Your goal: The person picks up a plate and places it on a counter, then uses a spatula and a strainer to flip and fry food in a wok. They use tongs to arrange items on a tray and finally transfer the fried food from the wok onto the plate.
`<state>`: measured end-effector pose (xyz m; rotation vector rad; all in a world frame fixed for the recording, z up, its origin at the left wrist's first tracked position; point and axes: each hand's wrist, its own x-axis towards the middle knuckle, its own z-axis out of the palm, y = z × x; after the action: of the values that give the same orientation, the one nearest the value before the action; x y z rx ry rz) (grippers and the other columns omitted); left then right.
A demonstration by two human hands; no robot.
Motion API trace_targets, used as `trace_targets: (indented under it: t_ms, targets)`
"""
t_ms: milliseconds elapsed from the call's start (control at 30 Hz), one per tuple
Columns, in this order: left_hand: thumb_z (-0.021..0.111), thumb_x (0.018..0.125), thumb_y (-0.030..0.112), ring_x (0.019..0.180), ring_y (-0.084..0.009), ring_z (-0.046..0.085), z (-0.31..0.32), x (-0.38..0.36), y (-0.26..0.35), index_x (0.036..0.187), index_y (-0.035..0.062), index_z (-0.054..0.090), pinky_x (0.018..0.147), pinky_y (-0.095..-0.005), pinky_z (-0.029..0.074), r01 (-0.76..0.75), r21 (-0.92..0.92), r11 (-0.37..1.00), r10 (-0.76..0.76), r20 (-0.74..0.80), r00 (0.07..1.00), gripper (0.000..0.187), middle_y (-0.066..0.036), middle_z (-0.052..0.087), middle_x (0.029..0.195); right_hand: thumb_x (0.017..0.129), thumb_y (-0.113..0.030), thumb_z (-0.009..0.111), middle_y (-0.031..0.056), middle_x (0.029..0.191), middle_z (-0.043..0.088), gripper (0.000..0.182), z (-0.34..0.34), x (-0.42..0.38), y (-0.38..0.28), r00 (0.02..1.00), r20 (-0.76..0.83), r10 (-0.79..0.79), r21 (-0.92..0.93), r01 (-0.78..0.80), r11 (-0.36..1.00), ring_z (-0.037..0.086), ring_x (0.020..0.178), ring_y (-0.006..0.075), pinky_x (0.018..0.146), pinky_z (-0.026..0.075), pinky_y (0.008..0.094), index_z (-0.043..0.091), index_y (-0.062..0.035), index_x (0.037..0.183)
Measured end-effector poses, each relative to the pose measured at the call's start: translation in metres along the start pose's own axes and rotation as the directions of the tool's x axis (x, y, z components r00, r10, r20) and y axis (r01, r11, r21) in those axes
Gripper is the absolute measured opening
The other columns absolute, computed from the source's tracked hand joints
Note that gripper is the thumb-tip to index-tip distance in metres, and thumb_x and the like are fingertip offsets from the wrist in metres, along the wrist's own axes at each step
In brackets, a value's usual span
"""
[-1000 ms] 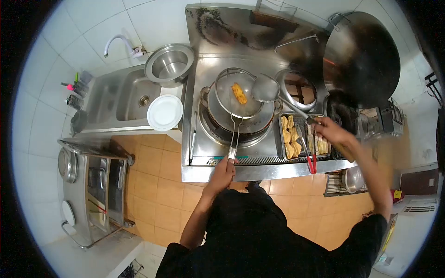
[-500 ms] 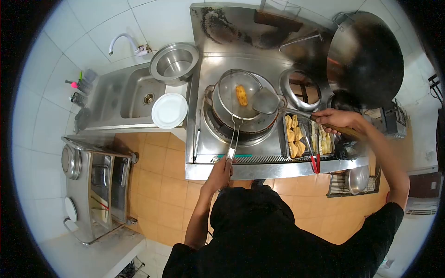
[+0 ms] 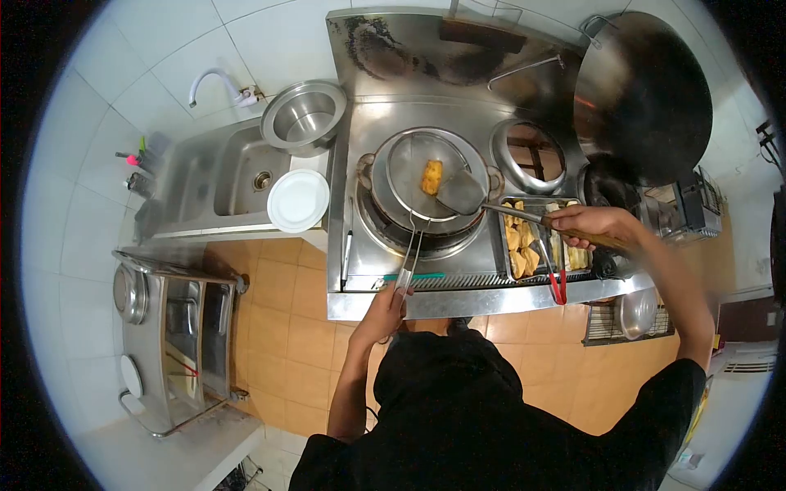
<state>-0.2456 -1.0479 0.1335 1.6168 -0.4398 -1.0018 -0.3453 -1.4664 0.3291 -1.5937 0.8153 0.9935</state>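
My left hand (image 3: 383,313) is closed around the handle of a round wire strainer (image 3: 407,196), which sits over a pot (image 3: 366,170) on the stove. A golden piece of food (image 3: 431,177) lies in the strainer. My right hand (image 3: 594,225) grips the wooden handle of a metal ladle (image 3: 461,193). The ladle's head is over the strainer, just right of the food. Beneath my right forearm and the ladle handle is a metal tray (image 3: 534,277) with folded yellow pieces and red-handled tongs (image 3: 557,288).
A large dark wok (image 3: 643,98) leans at the back right beside an empty burner ring (image 3: 528,155). Left of the stove are a white plate (image 3: 298,200), a steel pot (image 3: 303,116) and a sink (image 3: 246,176). A metal cart (image 3: 176,335) stands at the lower left.
The ladle head has moved slightly down and left, closer to the food. The food piece has shifted a little to the right and is more upright. The whole view has shifted slightly.
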Motion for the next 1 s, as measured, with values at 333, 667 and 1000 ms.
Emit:
trace_targets:
  t_ms: [333, 667, 1000]
  targets:
    - [0.037, 0.107, 0.022, 0.042, -0.0075, 0.031, -0.008, -0.01, -0.001, 0.106, 0.0068, 0.05, 0.037, -0.0253, 0.028, 0.099, -0.199, 0.975, -0.081, 0.099, 0.992, 0.02, 0.002, 0.036, 0.059, 0.105, -0.039, 0.041, 0.0051, 0.082, 0.06, 0.045, -0.026, -0.004, -0.02, 0.996, 0.013, -0.093, -0.636, 0.08, 0.768, 0.056, 0.062, 0.0119, 0.058, 0.052, 0.0297, 0.048, -0.0074, 0.137]
    - [0.036, 0.106, 0.021, 0.038, -0.0086, 0.033, -0.01, -0.015, 0.0, 0.106, 0.0054, 0.05, 0.036, -0.0268, 0.03, 0.071, -0.114, 0.991, -0.062, 0.082, 0.995, 0.021, 0.001, 0.037, 0.054, 0.097, -0.023, 0.049, 0.0174, 0.118, 0.066, 0.037, -0.037, -0.017, -0.066, 0.938, -0.173, -0.3, -0.941, -0.067, 0.332, 0.063, 0.105, 0.0361, 0.093, 0.048, 0.0424, 0.058, -0.0126, 0.131]
    - [0.036, 0.106, 0.02, 0.039, -0.0099, 0.037, -0.013, -0.024, 0.012, 0.104, 0.0024, 0.051, 0.037, -0.0285, 0.034, 0.087, -0.003, 0.996, -0.086, 0.114, 0.99, 0.023, -0.001, 0.039, 0.055, 0.095, -0.02, 0.05, 0.0178, 0.117, 0.066, 0.035, -0.041, 0.017, -0.037, 0.906, -0.132, -0.402, -0.934, 0.023, 0.357, 0.062, 0.106, 0.0362, 0.093, 0.048, 0.0427, 0.061, -0.0114, 0.127]
